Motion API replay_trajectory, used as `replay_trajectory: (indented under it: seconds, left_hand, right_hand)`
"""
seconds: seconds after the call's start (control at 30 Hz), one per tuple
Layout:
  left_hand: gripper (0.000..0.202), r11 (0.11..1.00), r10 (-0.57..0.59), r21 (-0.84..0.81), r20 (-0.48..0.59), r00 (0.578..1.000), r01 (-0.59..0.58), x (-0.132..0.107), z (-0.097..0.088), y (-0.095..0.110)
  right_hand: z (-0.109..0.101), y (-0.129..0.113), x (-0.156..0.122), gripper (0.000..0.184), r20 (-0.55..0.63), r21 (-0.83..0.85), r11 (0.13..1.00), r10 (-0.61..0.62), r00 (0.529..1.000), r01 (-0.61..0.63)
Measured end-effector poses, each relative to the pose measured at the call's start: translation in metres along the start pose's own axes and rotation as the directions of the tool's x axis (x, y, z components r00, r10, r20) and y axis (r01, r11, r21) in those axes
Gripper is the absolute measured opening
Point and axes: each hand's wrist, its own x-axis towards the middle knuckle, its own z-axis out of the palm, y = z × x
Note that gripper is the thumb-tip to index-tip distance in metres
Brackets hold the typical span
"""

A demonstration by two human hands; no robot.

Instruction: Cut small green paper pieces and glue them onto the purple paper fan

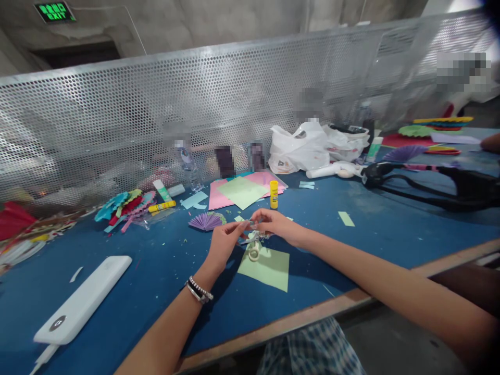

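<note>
My left hand (224, 242) and my right hand (273, 223) meet above the blue table (164, 271), fingers pinched together on a small pale thing between them that I cannot make out. A roll of tape (254, 252) lies just under them on a light green paper sheet (267, 268). Scissors (253, 239) appear to lie beside the roll. A beaded bracelet sits on my left wrist. A purple folded paper fan (205, 221) lies to the left of my hands.
A yellow glue stick (274, 194) stands by pink and green sheets (242, 191). A white power bank (84, 299) lies at the near left. Paper fans (123, 205), white plastic bags (300, 147), a black strap (429, 182) and a perforated metal screen (195, 104) are behind.
</note>
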Motion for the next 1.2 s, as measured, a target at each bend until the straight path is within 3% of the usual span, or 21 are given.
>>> replay_trajectory:
  seconds: [0.23,0.33,0.43,0.5,0.6,0.67,0.73,1.2]
  left_hand:
    - [0.031,0.997,-0.008,0.082,-0.033,0.999,0.011,-0.002,-0.005,0.008]
    - [0.031,0.996,-0.018,0.086,-0.031,0.999,0.02,-0.001,-0.004,0.007]
    - [0.035,0.997,-0.032,0.062,-0.06,0.998,0.036,0.001,-0.004,0.003]
    - [0.038,0.998,-0.03,0.057,-0.068,0.997,0.033,0.003,-0.006,-0.001]
    - [0.04,0.997,-0.014,0.081,-0.053,0.999,0.018,0.006,-0.008,-0.007]
    - [0.042,0.996,-0.013,0.09,-0.058,0.998,0.018,0.007,-0.007,-0.008]
    - [0.042,0.997,-0.013,0.077,-0.071,0.997,0.019,0.007,-0.006,-0.008]
    - [0.04,1.0,0.017,-0.022,0.013,1.0,-0.017,0.003,0.003,-0.009]
  right_hand:
    - [0.002,-0.006,-0.002,0.022,-0.038,0.065,0.994,0.089,0.995,-0.087]
    - [0.003,-0.004,0.0,0.02,-0.041,0.02,0.999,0.033,0.999,-0.032]
    - [0.002,-0.001,0.0,0.016,-0.07,-0.14,0.986,-0.1,0.992,0.09]
    - [0.001,0.0,-0.001,0.012,-0.099,-0.336,0.92,-0.246,0.964,0.2]
    - [0.002,0.001,-0.005,0.012,-0.055,-0.641,0.698,-0.457,0.888,0.319]
    - [0.004,0.001,-0.008,0.019,0.012,-0.76,0.547,-0.527,0.85,0.35]
    - [0.005,0.0,-0.009,0.023,0.052,-0.811,0.464,-0.551,0.833,0.357]
    - [0.007,-0.002,-0.01,0.028,0.119,-0.811,0.419,-0.565,0.817,0.408]
